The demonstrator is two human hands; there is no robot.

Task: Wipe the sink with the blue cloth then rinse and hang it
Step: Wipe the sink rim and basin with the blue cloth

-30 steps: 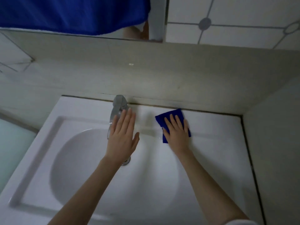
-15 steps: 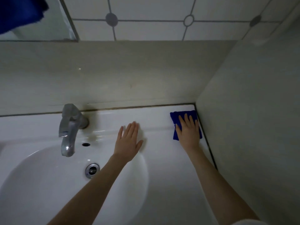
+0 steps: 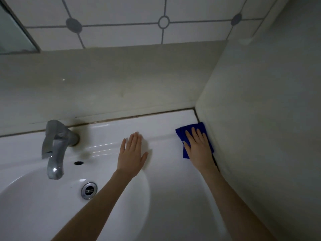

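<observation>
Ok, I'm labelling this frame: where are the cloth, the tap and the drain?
cloth (image 3: 181,134), head view, its bare left corner.
tap (image 3: 55,153), head view, middle of the spout.
drain (image 3: 89,190), head view, centre of the metal plug.

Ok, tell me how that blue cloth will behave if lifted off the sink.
The cloth probably goes floppy: it lies folded flat under the right hand. Likely light, being thin. It may slide easily on the glossy sink.

blue cloth (image 3: 181,134) partly covered, sink (image 3: 165,180) cut off
</observation>
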